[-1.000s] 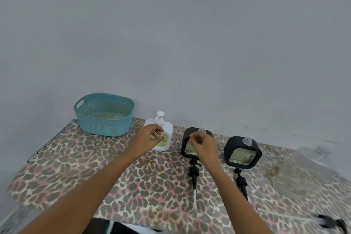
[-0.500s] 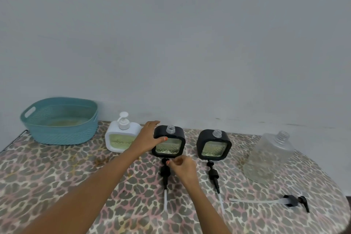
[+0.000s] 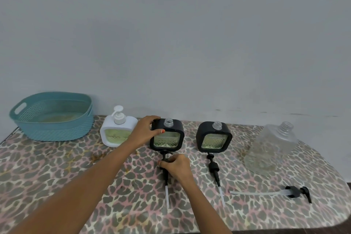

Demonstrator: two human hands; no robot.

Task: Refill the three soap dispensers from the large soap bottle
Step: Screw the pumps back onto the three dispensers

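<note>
Three dispensers stand in a row on the table. The white dispenser [image 3: 117, 135] at the left has its pump on. Both black ones have bare necks. My left hand [image 3: 145, 130] grips the upper left corner of the middle black dispenser [image 3: 167, 137]. My right hand [image 3: 175, 165] closes on the black pump [image 3: 164, 172] lying in front of it. The right black dispenser [image 3: 213, 137] has its pump [image 3: 214, 172] lying before it. The large clear soap bottle [image 3: 271, 148] stands at the far right, uncapped and nearly empty, its pump [image 3: 292, 192] flat on the table.
A teal plastic basket [image 3: 51, 129] sits at the back left of the leopard-print table [image 3: 57, 176]. A plain grey wall runs right behind the row. The table's rounded right edge lies just past the big bottle's pump.
My left hand left the white dispenser and took hold of the middle black one. My right hand dropped from that dispenser's neck to the pump lying on the table. The view swung right.
</note>
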